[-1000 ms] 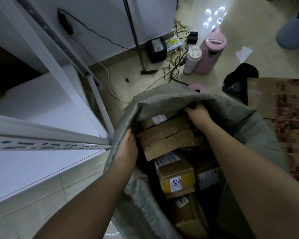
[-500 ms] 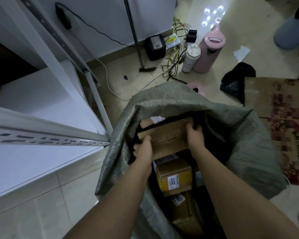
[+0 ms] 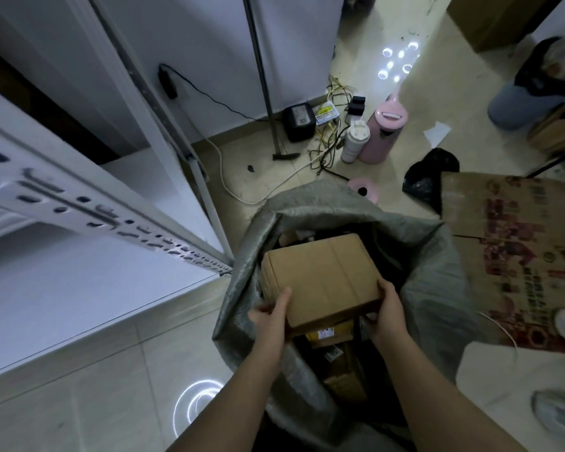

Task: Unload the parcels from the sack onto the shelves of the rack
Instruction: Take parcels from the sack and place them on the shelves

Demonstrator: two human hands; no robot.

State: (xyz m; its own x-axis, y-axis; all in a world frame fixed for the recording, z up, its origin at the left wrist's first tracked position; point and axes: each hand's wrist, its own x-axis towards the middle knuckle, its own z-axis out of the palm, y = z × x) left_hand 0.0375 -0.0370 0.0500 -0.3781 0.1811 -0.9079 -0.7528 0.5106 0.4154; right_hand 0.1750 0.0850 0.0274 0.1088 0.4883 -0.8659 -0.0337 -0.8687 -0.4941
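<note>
Parcel: your brown box [image 3: 320,282] sits above the mouth of the sack [image 3: 437,288], tilted, its plain top facing you.
Left hand: your left hand [image 3: 269,316] grips the box's near left corner, thumb up on the top face, fingers curled underneath.
Right hand: your right hand [image 3: 387,313] clasps the near right corner, thumb along the side edge, fingers tucked under.
Change: half a second ago your hands were deep in the sack on this box; now you have raised it clear of the other parcels and nearer to you.
Sack contents: more boxes [image 3: 335,334] lie below, one with a yellow label.
Rack: the white shelf [image 3: 79,288] lies at your left, its near corner just beside the sack's rim.
Floor: a pink flask [image 3: 384,128] and cables [image 3: 327,151] lie past the sack.
</note>
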